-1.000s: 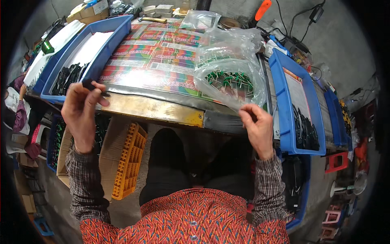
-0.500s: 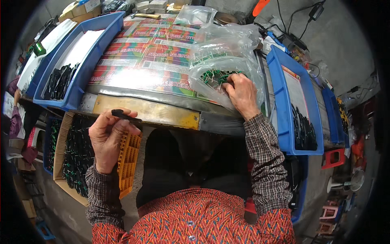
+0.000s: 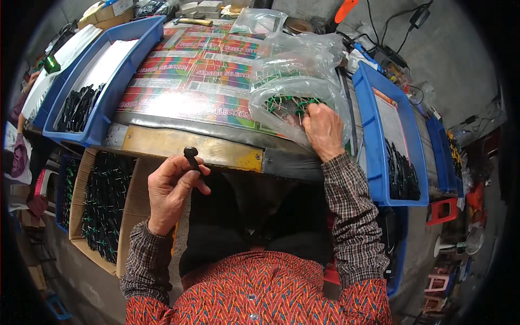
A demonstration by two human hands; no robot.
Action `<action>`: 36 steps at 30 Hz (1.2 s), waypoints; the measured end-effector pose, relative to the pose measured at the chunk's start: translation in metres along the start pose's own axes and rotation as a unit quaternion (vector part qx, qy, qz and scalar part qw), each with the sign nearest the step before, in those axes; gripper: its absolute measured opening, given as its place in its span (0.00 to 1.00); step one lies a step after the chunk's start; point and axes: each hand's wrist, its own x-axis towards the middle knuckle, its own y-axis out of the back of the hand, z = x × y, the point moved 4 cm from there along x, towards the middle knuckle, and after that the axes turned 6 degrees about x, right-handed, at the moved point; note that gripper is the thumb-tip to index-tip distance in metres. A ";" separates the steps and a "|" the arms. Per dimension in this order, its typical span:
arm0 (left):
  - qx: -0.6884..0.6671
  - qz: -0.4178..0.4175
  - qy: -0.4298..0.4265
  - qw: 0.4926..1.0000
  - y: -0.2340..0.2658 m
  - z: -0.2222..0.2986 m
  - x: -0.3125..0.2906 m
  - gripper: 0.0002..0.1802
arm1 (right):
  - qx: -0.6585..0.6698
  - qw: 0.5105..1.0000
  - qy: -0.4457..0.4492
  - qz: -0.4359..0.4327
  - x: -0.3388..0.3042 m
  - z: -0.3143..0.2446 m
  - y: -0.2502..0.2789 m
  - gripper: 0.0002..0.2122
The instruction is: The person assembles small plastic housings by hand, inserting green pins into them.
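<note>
My left hand (image 3: 172, 187) is closed, pinching a slim black plastic part (image 3: 191, 156) with a rounded knob at its upper end, just in front of the bench edge. My right hand (image 3: 324, 130) reaches into the mouth of a clear plastic bag (image 3: 287, 86) at the bench's right side. Its fingers are curled together among thin white sticks with green ends (image 3: 287, 103); what they grip, if anything, is hidden. Beside my left forearm a cardboard box (image 3: 76, 216) stands below bench height, holding many black parts with green-and-white pieces (image 3: 105, 206).
Blue trays (image 3: 111, 119) (image 3: 382, 179) holding black parts flank the bench, left and right. Colourful printed sheets (image 3: 195, 76) cover the benchtop behind a yellow metal edge strip (image 3: 189, 148). A hammer (image 3: 193, 21) lies at the back. Red stools (image 3: 441, 211) stand on the floor at right.
My left hand has moved right and turned, bringing the black part's knob upright. My right hand stays at the bag, its fingers slightly shifted among the green-ended sticks.
</note>
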 end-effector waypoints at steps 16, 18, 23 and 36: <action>-0.057 -0.038 0.069 0.995 -0.031 -0.014 -0.015 0.06 | 0.168 0.982 0.007 0.087 -0.053 -0.024 0.051 0.02; -0.060 -0.036 0.077 0.995 -0.036 -0.017 -0.018 0.06 | 0.209 0.975 0.001 0.070 -0.069 -0.034 0.059 0.02; -0.083 -0.042 0.114 0.989 -0.050 -0.027 -0.026 0.07 | 0.298 0.954 0.005 0.015 -0.107 -0.059 0.065 0.03; 0.043 -0.074 0.152 0.985 -0.067 -0.042 -0.048 0.06 | 0.358 0.928 0.063 -0.085 -0.149 -0.086 0.052 0.04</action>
